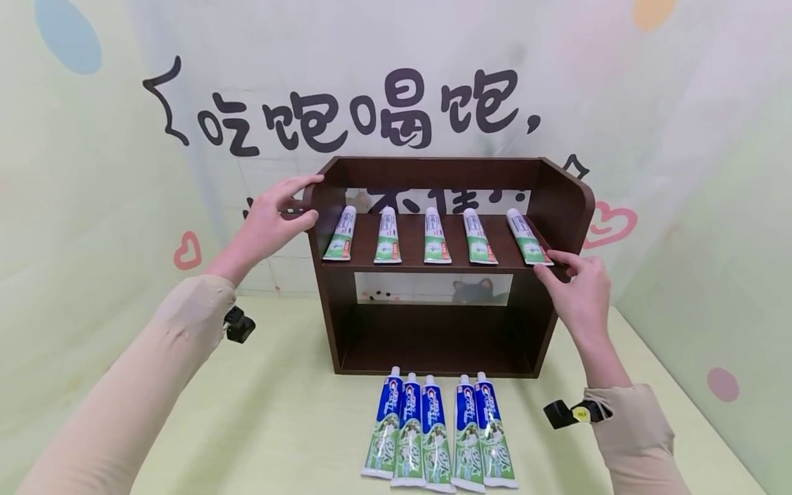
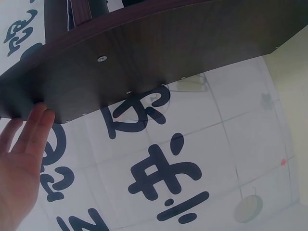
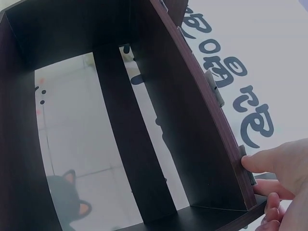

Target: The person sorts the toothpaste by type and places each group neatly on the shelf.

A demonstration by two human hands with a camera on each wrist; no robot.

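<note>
A dark brown two-tier shelf unit point(image 1: 439, 344) stands before me. Along its upper board lies a row of several white-and-green toothpaste tubes point(image 1: 434, 237), caps toward the back. My right hand point(image 1: 581, 292) pinches the flat end of the rightmost toothpaste tube point(image 1: 526, 234) at the board's front edge, thumb in front and index finger at its side. In the right wrist view, the thumb point(image 3: 262, 162) presses at the tube's end. At the opposite side, my left hand point(image 1: 272, 216) touches the left side panel point(image 2: 159, 53), its fingers point(image 2: 36, 127) extended against the outer face.
Several blue-and-green toothpaste tubes point(image 1: 436, 433) lie side by side on the pale table point(image 1: 284, 412), in front of the unit. Behind it hangs a printed backdrop point(image 1: 309, 55) with large black characters. Black wrist cameras point(image 1: 240, 326) sit on both forearms.
</note>
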